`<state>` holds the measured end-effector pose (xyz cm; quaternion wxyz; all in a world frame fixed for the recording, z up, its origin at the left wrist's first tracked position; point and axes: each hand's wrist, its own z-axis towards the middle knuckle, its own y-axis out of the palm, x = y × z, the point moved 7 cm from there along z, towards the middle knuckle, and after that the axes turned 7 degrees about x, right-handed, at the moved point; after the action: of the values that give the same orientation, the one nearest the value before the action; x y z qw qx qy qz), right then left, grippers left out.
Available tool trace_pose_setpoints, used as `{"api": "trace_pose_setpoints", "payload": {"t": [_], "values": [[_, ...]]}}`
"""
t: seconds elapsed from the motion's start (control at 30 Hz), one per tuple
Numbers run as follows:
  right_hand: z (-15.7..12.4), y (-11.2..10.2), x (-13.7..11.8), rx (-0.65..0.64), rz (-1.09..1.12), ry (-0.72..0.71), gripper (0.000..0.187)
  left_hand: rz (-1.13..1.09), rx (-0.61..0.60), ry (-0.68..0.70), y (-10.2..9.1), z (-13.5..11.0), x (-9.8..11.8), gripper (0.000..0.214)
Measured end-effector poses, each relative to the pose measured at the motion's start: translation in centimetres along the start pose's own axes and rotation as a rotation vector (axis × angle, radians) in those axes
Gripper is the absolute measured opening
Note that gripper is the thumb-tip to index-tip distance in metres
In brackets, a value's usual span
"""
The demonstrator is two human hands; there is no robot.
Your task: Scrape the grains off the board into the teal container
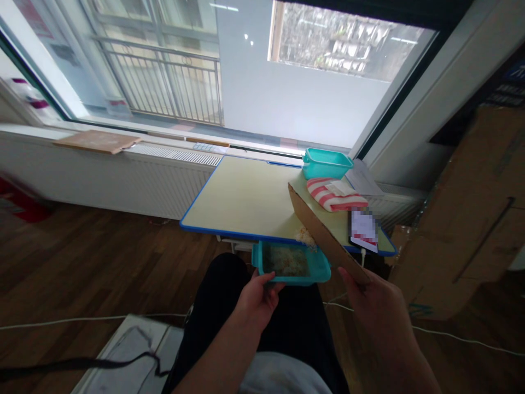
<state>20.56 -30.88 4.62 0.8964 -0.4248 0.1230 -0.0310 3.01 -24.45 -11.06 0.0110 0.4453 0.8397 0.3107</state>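
My left hand (257, 298) grips the near rim of a teal plastic tray (320, 272), held just below the front edge of a small table (246, 197). The tray holds pale crumbs or grains. My right hand (375, 303) is closed on the lower end of a brown cardboard strip (318, 230), which slants across the table's front right part. A small heap of pale crumbs (304, 236) lies on the table edge against the cardboard, right above the tray.
A second teal tray (327, 163) stands at the table's back right, with a red-and-white striped cloth (334, 195) and a phone (363, 230) in front of it. Cardboard boxes (467, 219) stand at right. A radiator and window lie behind; cables cross the wooden floor.
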Motion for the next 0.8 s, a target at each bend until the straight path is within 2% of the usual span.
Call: {"api": "trace_pose_setpoints", "payload": {"t": [0.33, 0.53, 0.67, 0.8], "values": [[-0.8, -0.7, -2.2, -0.003, 0.088, -0.082, 0.036, -0.031, 0.014, 0.041, -0.2, 0.4, 1.1, 0.038], [0.7, -0.5, -0.3, 0.050, 0.043, -0.043, 0.038, -0.040, 0.015, 0.015, -0.2, 0.1, 1.0, 0.037], [3.4, 1.8, 2.2, 0.065, 0.071, -0.033, 0.035, -0.033, 0.028, 0.024, -0.5, 0.1, 0.8, 0.038], [5.8, 5.6, 2.9, -0.044, 0.167, -0.100, 0.034, -0.023, 0.031, 0.018, -0.8, 0.6, 0.4, 0.039]]}}
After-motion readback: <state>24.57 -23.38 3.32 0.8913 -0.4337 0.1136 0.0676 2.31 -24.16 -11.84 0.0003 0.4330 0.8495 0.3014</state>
